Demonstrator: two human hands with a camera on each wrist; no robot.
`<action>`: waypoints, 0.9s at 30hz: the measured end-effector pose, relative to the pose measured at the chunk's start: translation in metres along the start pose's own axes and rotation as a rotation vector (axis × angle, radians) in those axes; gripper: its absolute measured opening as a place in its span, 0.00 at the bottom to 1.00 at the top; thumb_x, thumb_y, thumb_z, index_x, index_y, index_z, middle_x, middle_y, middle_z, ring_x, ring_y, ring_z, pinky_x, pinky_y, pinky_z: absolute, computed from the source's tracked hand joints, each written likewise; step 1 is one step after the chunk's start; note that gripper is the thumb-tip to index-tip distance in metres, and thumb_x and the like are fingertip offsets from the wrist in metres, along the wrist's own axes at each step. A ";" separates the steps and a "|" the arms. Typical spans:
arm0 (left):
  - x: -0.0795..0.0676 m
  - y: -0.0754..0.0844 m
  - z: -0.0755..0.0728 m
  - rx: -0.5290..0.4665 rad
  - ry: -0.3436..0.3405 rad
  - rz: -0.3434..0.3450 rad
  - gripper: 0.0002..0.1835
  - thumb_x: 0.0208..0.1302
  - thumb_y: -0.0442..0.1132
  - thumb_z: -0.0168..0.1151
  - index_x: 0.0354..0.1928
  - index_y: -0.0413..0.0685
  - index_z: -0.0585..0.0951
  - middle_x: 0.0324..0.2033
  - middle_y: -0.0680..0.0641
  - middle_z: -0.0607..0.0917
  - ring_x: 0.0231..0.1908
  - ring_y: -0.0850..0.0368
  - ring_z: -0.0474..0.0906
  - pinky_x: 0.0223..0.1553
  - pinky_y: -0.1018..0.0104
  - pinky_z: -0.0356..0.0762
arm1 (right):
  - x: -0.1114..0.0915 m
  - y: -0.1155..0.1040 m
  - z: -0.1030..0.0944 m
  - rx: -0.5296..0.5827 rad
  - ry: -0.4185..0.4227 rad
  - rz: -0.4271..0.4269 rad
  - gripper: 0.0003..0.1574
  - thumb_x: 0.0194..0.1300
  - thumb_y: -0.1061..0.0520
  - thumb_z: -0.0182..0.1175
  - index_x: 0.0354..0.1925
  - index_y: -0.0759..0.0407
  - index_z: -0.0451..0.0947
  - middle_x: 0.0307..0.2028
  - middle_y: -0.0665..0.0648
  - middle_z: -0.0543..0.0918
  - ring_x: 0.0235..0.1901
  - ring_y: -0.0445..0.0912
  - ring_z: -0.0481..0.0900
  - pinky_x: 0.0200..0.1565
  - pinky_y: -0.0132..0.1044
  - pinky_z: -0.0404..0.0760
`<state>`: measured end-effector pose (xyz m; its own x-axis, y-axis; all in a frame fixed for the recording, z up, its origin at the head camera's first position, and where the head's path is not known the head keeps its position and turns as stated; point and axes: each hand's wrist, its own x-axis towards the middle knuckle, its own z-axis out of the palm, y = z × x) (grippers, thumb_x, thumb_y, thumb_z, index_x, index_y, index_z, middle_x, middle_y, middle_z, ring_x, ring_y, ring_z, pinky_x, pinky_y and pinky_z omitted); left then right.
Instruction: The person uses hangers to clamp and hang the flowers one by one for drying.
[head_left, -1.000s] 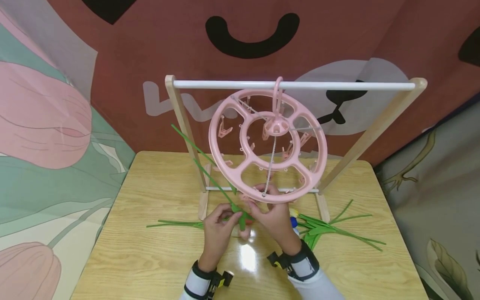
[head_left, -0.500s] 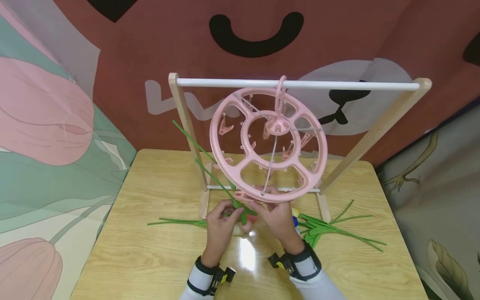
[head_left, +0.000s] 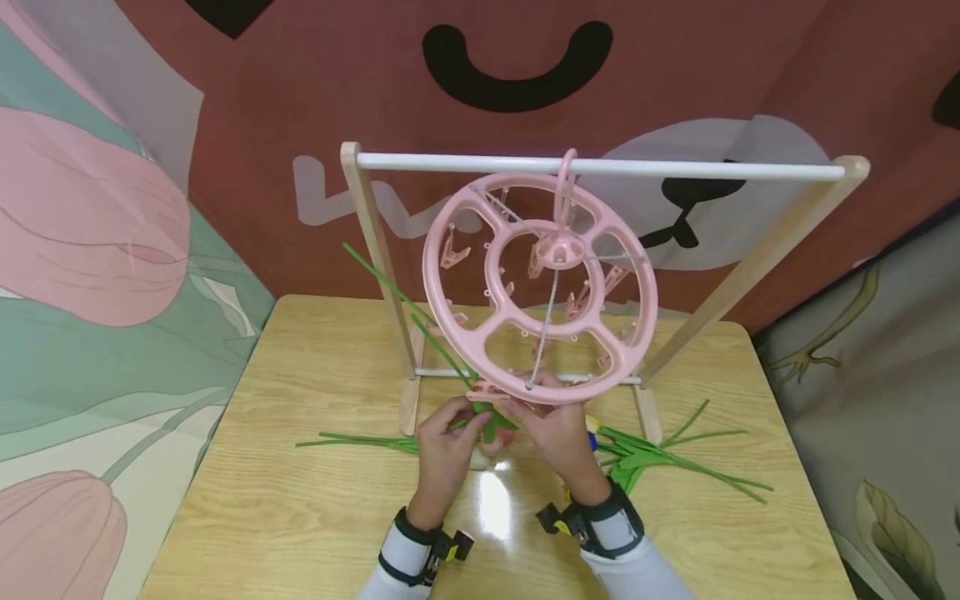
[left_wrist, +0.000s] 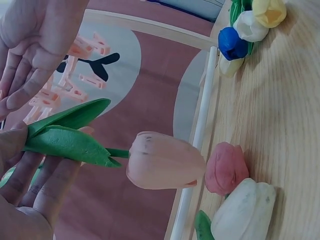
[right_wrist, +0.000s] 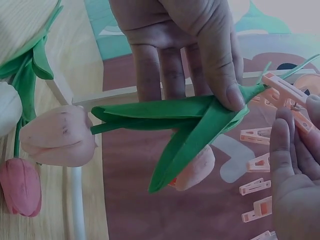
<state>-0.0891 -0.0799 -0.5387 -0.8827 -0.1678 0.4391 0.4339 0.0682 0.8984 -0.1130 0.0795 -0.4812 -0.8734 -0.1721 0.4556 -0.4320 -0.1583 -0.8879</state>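
My left hand (head_left: 444, 442) pinches an artificial tulip (left_wrist: 165, 160) by its green leaves, thumb on top; the pale pink bloom hangs downward. My right hand (head_left: 555, 437) grips a pink clothes peg (right_wrist: 285, 92) under the near rim of a round pink clip hanger (head_left: 491, 321). The tulip's stem lies right at the peg's jaws in the right wrist view. Behind the leaves shows another pale pink tulip bloom (right_wrist: 195, 167). Several more pegs (right_wrist: 256, 135) dangle from the hanger.
The hanger hooks over the white bar (head_left: 675, 169) of a wooden-legged stand on the table (head_left: 300, 517). Tulips with blue, white and yellow blooms (left_wrist: 232, 44) lie at the right. A dark pink tulip (left_wrist: 226, 169) and a white one (left_wrist: 245, 210) lie below the hands.
My left hand has shifted slightly up and right, bringing the tulip's stem to the peg. My right hand stays at the hanger's near rim.
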 end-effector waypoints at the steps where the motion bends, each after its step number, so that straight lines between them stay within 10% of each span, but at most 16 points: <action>1: 0.000 0.000 0.000 -0.001 0.000 0.000 0.12 0.58 0.23 0.72 0.44 0.39 0.87 0.34 0.39 0.89 0.37 0.59 0.88 0.34 0.65 0.90 | 0.000 0.000 0.000 0.009 0.000 0.001 0.17 0.58 0.82 0.63 0.46 0.79 0.74 0.52 0.44 0.87 0.53 0.40 0.87 0.56 0.39 0.86; 16: 0.003 0.001 -0.001 0.002 -0.007 -0.038 0.11 0.60 0.27 0.73 0.45 0.40 0.86 0.37 0.39 0.90 0.37 0.48 0.89 0.36 0.64 0.91 | 0.000 0.001 0.001 0.047 -0.013 0.071 0.22 0.58 0.81 0.63 0.52 0.79 0.73 0.54 0.49 0.84 0.54 0.41 0.85 0.60 0.38 0.83; 27: 0.007 0.000 -0.006 -0.025 -0.013 -0.053 0.12 0.61 0.22 0.70 0.47 0.36 0.84 0.38 0.37 0.88 0.39 0.53 0.89 0.36 0.59 0.91 | -0.029 0.010 -0.016 -0.308 -0.181 0.219 0.22 0.67 0.66 0.67 0.59 0.63 0.79 0.48 0.62 0.88 0.44 0.47 0.86 0.50 0.37 0.89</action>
<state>-0.0939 -0.0874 -0.5356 -0.9068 -0.1576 0.3909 0.3905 0.0350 0.9200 -0.0962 0.0988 -0.5042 -0.9104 -0.3416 0.2333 -0.3112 0.1943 -0.9303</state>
